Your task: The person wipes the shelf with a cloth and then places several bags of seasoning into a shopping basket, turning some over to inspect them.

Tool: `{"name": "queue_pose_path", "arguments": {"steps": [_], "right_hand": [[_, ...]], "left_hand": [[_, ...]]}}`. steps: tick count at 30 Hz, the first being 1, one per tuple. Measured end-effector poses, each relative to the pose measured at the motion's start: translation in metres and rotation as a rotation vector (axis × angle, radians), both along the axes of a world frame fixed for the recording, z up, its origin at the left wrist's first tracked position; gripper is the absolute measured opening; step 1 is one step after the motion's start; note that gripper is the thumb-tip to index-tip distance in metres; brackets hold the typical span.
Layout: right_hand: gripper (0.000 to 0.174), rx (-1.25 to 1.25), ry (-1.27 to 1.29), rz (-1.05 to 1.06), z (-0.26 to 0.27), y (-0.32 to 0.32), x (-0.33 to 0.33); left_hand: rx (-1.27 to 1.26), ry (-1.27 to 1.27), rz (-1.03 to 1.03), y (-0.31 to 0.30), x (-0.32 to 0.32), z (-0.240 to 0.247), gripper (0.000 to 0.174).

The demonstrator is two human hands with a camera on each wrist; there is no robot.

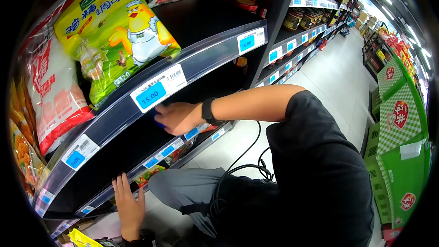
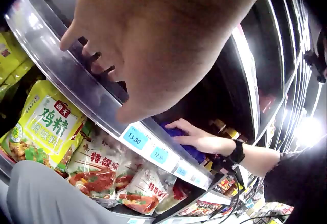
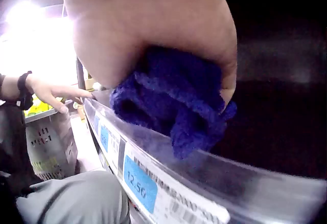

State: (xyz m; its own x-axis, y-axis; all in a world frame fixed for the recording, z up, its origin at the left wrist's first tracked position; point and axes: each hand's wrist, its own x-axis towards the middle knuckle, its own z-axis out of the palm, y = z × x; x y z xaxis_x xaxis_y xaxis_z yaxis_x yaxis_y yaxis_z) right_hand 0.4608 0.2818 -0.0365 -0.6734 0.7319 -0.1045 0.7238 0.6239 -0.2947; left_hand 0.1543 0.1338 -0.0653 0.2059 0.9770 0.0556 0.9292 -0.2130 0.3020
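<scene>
My right hand (image 1: 179,117) grips a bunched blue cloth (image 3: 176,98), its fingers curled over it. In the right wrist view the cloth lies against the clear front rail (image 3: 255,175) of a dark shelf. That hand is under the shelf above in the head view, so only a sliver of blue shows by its fingertips. My left hand (image 1: 129,203) rests at the front edge of the same lower shelf, farther left. Its fingers are extended over the rail in the left wrist view, and nothing is in them.
Seasoning bags, among them a yellow-green one (image 1: 116,32) and a white-red one (image 1: 55,82), stand on the upper shelf. More bags (image 2: 97,170) fill the shelf below. Black cables (image 1: 247,167) hang beside my leg. Green boxes (image 1: 398,132) line the aisle's right side; a grey basket (image 3: 51,147) stands behind.
</scene>
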Motion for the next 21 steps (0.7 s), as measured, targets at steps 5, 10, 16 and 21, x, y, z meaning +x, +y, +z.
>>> {"name": "queue_pose_path", "arguments": {"steps": [5, 10, 16, 21], "right_hand": [[0.042, -0.003, 0.096, 0.428, -0.008, 0.013, -0.039], [0.039, 0.050, 0.251, 0.784, -0.016, 0.019, -0.094], [0.040, 0.073, 0.270, 0.898, -0.029, 0.035, -0.152], [0.054, 0.040, 0.117, 0.906, -0.011, 0.031, -0.197]], "left_hand": [[0.034, 0.035, 0.065, -0.003, -0.022, 0.001, 0.061], [0.093, 0.078, 0.118, -0.012, -0.047, -0.004, 0.061], [0.104, -0.020, 0.102, -0.022, -0.051, 0.004, 0.053], [0.151, -0.118, 0.163, -0.029, -0.053, 0.015, 0.046]]}}
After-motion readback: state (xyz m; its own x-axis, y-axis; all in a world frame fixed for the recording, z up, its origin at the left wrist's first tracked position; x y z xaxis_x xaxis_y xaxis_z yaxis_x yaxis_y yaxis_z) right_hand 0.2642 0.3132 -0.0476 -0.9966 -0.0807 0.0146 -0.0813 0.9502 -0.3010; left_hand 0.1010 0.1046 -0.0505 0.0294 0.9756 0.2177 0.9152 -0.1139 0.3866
